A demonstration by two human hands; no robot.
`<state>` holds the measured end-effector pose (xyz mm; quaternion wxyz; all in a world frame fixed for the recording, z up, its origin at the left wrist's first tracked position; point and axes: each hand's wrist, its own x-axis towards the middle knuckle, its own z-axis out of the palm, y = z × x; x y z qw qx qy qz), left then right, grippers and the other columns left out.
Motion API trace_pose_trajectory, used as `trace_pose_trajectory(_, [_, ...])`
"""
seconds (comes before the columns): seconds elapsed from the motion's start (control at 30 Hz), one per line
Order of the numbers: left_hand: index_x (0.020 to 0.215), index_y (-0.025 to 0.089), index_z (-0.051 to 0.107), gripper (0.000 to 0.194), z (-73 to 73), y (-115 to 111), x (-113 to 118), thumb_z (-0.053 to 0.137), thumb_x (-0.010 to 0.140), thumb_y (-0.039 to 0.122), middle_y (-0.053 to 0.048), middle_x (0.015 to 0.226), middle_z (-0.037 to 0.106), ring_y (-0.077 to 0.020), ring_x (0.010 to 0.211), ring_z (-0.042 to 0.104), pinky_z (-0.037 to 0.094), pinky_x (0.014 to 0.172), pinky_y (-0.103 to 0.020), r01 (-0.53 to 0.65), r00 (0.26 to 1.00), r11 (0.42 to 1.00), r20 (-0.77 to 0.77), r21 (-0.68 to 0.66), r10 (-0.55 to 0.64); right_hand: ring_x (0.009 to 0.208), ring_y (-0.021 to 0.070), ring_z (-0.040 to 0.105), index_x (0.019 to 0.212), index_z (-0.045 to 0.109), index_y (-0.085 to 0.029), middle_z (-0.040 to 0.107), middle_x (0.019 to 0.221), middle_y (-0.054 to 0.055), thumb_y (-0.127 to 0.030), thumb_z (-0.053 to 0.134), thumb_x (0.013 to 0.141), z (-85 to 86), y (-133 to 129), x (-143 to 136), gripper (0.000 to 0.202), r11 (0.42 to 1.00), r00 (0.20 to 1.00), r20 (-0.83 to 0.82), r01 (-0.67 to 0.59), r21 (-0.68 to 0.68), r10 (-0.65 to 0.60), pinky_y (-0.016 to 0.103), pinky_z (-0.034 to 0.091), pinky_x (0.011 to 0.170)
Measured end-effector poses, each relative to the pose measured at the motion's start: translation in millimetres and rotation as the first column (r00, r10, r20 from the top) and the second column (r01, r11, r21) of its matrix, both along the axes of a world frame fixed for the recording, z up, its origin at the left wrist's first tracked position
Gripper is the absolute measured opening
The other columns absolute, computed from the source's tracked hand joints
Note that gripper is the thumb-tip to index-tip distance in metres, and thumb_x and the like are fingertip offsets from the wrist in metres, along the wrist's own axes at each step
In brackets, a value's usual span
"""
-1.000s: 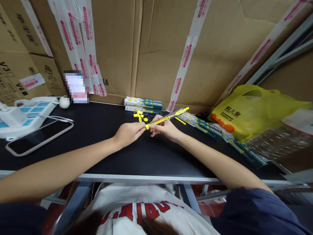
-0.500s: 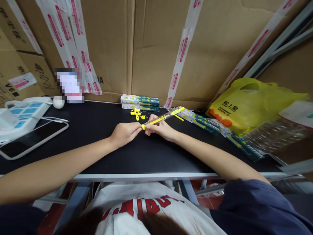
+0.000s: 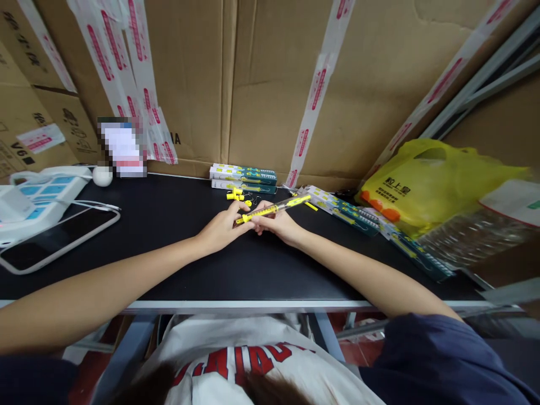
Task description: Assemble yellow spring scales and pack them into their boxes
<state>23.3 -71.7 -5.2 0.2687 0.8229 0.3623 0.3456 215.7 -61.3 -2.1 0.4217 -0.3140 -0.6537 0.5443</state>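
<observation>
Clear tube with yellow parts point(image 3: 265, 212) is held in front of the person, above the black surface point(image 3: 253, 275). Long axis runs crosswise on a shallow slant: collar end at left and nearer the person, other end at right and farther away, aimed toward the slanting row of boxes point(image 3: 350, 211). Tilt relative to the surface: cannot tell.

Left hand point(image 3: 221, 228): thumb and forefinger closed about the collar end, parted only by the tube's thickness; remaining fingers mostly hidden. Tube extends rightward out of this grip.

Right hand point(image 3: 282, 225): fingers curled, holding the tube near mid-length. Tube crosses over this hand, its far end projecting beyond the knuckles. Firmness of either grip: cannot tell.

Just beyond the hands, small yellow pieces point(image 3: 235, 195) lie loose before stacked boxes point(image 3: 243, 178). Yellow stick point(image 3: 311, 206) lies near the slanting row.
</observation>
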Motion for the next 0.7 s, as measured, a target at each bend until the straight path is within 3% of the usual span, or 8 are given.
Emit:
trace_pose_trajectory(0.13, [0.101,0.019,0.05,0.025,1.6,0,-1,0.046,0.092,0.042,-0.001,0.087,0.065,-0.0154,0.076,0.06,0.041,0.07,-0.024,0.035,0.999,0.998,-0.02,0.051,-0.034,0.059,0.0101,0.06,0.082,0.055,-0.018,0.065,0.066,-0.002,-0.036,0.074,0.072,1.9,-2,-1,0.028,0.999,0.999,0.016,-0.033,0.001,0.033,0.022,0.049,0.055])
trace_pose_trajectory(0.27, [0.094,0.018,0.052,0.023,5.9,3,-4,0.041,0.094,0.038,0.0,0.079,0.059,-0.0136,0.069,0.054,0.038,0.066,-0.024,-0.089,0.996,0.982,0.025,0.164,0.086,0.075,0.0136,0.062,0.092,0.058,-0.017,0.068,0.085,0.004,-0.022,0.064,0.07,4.0,12,9,0.024,0.993,0.988,0.117,-0.103,0.062,0.096,0.024,0.049,0.062])
trace_pose_trajectory(0.33, [0.091,0.018,0.052,0.023,7.5,6,-6,0.041,0.094,0.038,0.002,0.074,0.055,-0.0121,0.065,0.05,0.037,0.064,-0.024,-0.152,0.986,0.974,0.096,0.167,0.137,0.078,0.0146,0.061,0.096,0.058,-0.017,0.068,0.089,0.005,-0.019,0.058,0.069,3.9,27,18,0.028,0.984,0.973,0.228,-0.066,0.163,0.027,0.025,0.048,0.065])
trace_pose_trajectory(0.4, [0.087,0.019,0.051,0.024,8.1,9,-9,0.041,0.094,0.039,0.003,0.068,0.049,-0.0104,0.06,0.046,0.036,0.059,-0.022,-0.192,0.967,0.975,0.189,0.109,0.169,0.079,0.0154,0.06,0.098,0.057,-0.017,0.066,0.087,0.005,-0.019,0.054,0.072,4.1,43,26,0.026,0.934,0.936,0.317,0.034,0.357,-0.155,0.029,0.049,0.071])
trace_pose_trajectory(0.47, [0.084,0.02,0.048,0.024,7.6,13,-10,0.041,0.093,0.04,0.005,0.061,0.042,-0.0089,0.053,0.04,0.032,0.052,-0.021,-0.22,0.933,0.975,0.293,0.013,0.207,0.079,0.0161,0.06,0.095,0.058,-0.016,0.065,0.085,0.005,-0.019,0.051,0.078,5.9,60,31,0.019,0.82,0.833,0.411,0.085,0.566,-0.37,0.031,0.048,0.076])
trace_pose_trajectory(0.57, [0.081,0.021,0.045,0.02,6.2,18,-11,0.043,0.091,0.038,0.007,0.057,0.036,-0.0066,0.045,0.032,0.027,0.044,-0.018,-0.224,0.868,0.966,0.423,-0.132,0.259,0.081,0.0185,0.06,0.097,0.062,-0.016,0.066,0.089,0.007,-0.022,0.053,0.082,11.6,82,28,0.018,0.692,0.57,0.586,-0.043,0.721,-0.575,0.03,0.046,0.076])
trace_pose_trajectory(0.63, [0.081,0.021,0.044,0.018,5.9,20,-10,0.043,0.09,0.036,0.009,0.056,0.033,-0.0052,0.042,0.027,0.023,0.041,-0.017,-0.189,0.832,0.956,0.481,-0.223,0.276,0.088,0.0206,0.062,0.103,0.064,-0.018,0.068,0.096,0.008,-0.026,0.053,0.086,15.9,93,19,0.022,0.689,0.403,0.667,-0.114,0.716,-0.627,0.03,0.045,0.076])
trace_pose_trajectory(0.7, [0.08,0.021,0.043,0.015,6.3,21,-9,0.043,0.088,0.034,0.01,0.055,0.032,-0.0041,0.039,0.024,0.02,0.038,-0.016,-0.146,0.804,0.944,0.521,-0.295,0.287,0.094,0.0233,0.063,0.107,0.065,-0.019,0.069,0.101,0.01,-0.031,0.053,0.089,19.5,101,7,0.025,0.726,0.263,0.726,-0.117,0.678,-0.636,0.03,0.046,0.076])
